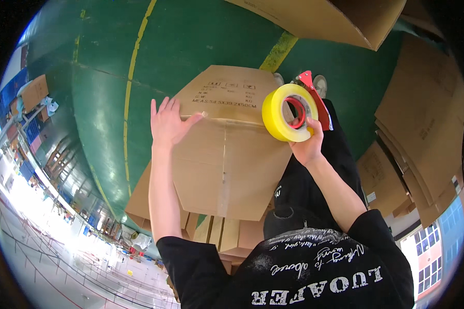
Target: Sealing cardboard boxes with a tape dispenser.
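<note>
A brown cardboard box (201, 159) with printed markings is in front of me, a seam running down its middle and a crease crossing it. My left hand (167, 125) lies at its left edge, fingers stretched out and the thumb reaching inward. By the thumb tip is a small shiny scrap of tape (203, 114). My right hand (308, 147) grips a red tape dispenser (322, 110) loaded with a large roll of yellow tape (274, 116), held above the box's right side. The roll and dispenser hide part of that edge.
Another brown carton (314, 20) stands at the far side. Stacked cardboard sheets (423, 118) lean at the right. More cartons (231, 234) lie close to me, below the box. The green floor (191, 38) has yellow lines, and shelving with goods (33, 110) lines the left.
</note>
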Tool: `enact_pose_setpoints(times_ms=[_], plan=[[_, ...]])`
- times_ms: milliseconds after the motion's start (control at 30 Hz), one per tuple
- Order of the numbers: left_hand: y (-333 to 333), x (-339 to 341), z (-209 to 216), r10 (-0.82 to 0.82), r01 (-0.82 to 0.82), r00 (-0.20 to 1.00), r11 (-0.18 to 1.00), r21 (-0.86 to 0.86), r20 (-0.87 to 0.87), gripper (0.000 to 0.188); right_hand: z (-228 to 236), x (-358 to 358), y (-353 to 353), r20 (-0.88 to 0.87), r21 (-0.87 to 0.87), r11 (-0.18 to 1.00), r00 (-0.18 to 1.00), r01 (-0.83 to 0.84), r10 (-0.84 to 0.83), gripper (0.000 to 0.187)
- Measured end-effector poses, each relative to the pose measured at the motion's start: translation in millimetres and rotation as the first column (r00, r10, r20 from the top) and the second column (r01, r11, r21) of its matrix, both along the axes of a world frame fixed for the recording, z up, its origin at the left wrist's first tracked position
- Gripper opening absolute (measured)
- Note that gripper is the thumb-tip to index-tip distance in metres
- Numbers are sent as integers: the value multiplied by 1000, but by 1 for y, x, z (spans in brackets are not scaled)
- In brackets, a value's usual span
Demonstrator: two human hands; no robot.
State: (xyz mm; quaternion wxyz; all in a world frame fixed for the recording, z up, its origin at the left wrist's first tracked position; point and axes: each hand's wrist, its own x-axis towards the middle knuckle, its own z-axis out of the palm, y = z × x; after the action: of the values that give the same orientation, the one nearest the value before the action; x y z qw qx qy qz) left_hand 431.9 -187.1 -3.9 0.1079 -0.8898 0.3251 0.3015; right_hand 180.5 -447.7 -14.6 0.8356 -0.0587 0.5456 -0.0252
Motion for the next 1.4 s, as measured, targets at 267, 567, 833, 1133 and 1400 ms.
enact_pose_setpoints(times_ms=[267, 567, 833, 1133, 1400], plan=[[-8, 14, -15, 116, -101, 962, 992, 76, -247, 91, -2, 0, 0, 6, 26, 999, 999, 40, -40, 29], [-44, -15, -25, -174, 124, 981, 905, -408, -88, 78, -5, -4, 1, -9, 31, 999, 999, 35, -34, 33], [-103, -137, -8, -437, 267, 891, 726, -633, -126, 68, 4, 3, 4, -45, 14, 1000, 999, 24, -24, 32], [-111, -144, -5, -327, 140, 913, 813, -566, -244, 66, 10, 13, 4, -106, -22, 1000, 994, 10, -13, 32], [-32, -65, 8, -114, 130, 991, 861, -492, 63, 78, 10, 13, 2, -69, 1, 998, 996, 61, -60, 33]])
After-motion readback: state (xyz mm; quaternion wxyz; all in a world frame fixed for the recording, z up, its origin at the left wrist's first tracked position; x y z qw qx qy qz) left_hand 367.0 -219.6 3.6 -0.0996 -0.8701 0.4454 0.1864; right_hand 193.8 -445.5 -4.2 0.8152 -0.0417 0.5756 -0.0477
